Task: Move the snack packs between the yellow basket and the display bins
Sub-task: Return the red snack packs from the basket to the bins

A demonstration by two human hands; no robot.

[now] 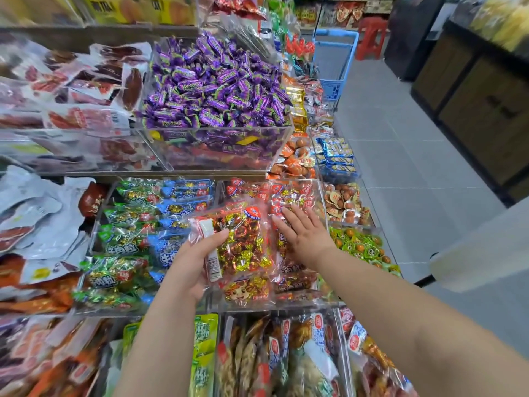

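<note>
My left hand (197, 253) grips a clear snack pack (240, 242) of red and gold wrapped sweets, thumb on top near its white label. The pack hangs just above a clear display bin (320, 196) holding several similar red packs. My right hand (300, 230) lies flat with straight fingers on the red packs (289, 196) in that bin, to the right of the held pack. No yellow basket is in view.
A bin of green and blue packs (137, 224) sits to the left. Above is a bin of purple candies (214, 84). Lower bins hold green pouches (204, 353) and mixed packs. A blue cart (335, 61) and red stool (370, 38) stand in the tiled aisle at right.
</note>
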